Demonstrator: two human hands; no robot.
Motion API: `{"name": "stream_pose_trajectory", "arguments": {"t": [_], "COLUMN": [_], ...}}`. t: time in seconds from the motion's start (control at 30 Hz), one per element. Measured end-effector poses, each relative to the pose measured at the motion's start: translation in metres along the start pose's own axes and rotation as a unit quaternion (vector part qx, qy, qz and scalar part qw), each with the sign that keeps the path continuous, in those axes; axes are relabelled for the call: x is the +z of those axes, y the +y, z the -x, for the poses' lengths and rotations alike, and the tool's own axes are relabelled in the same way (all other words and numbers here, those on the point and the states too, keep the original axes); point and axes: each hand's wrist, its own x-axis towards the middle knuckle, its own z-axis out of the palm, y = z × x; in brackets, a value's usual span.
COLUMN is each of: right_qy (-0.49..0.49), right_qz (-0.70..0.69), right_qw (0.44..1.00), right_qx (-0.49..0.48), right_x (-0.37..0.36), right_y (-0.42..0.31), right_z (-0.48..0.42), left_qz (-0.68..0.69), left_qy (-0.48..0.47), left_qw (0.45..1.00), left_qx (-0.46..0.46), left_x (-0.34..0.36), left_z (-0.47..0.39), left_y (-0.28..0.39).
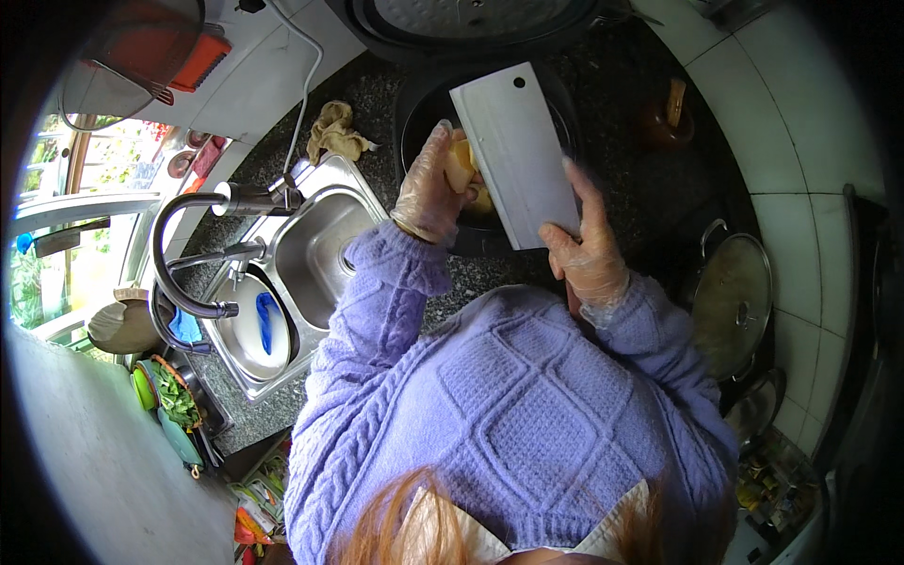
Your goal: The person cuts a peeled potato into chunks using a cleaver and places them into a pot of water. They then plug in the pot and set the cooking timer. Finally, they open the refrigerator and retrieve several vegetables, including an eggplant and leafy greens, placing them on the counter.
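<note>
In a clear plastic glove, my left hand (431,191) grips a pale yellow peeled piece of food (460,167), perhaps potato. My right hand (590,247), gloved too, holds a broad metal cleaver (519,155) near its handle, which is mostly hidden by the fingers. The blade points away from me, its left edge close against the yellow piece; whether it cuts in cannot be told. Both hands are above a dark round pot (417,127) set in a black cooker. More yellow pieces (483,201) show below the left hand, partly covered by the blade.
Left of me is a steel double sink (311,247) with a curved faucet (166,240) and a white basin (254,332). A crumpled cloth (337,133) lies behind it. The cooker's raised lid (473,21) stands at the back. A lidded pot (732,307) is at right.
</note>
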Motion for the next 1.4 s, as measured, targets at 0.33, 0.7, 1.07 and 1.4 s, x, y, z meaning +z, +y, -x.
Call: {"name": "stream_pose_trajectory", "arguments": {"t": [0.33, 0.7, 1.07, 1.4], "right_qy": [0.039, 0.022, 0.003, 0.018], "right_qz": [0.137, 0.252, 0.352, 0.340], "right_qw": [0.985, 0.939, 0.897, 0.895], "right_qx": [-0.100, -0.234, -0.268, -0.287], "right_x": [-0.002, 0.014, 0.021, 0.027], "right_y": [0.017, 0.004, 0.007, 0.014], "right_z": [0.003, 0.018, 0.027, 0.022], "left_qz": [0.145, 0.155, 0.130, 0.073], "left_qy": [-0.061, -0.064, 0.052, 0.040], "left_qw": [0.987, 0.982, 0.984, 0.986], "left_qx": [-0.027, 0.093, 0.108, 0.143], "left_x": [-0.004, 0.014, 0.040, 0.037], "left_z": [0.000, 0.011, 0.027, 0.029], "left_y": [0.002, -0.010, -0.001, -0.004]}}
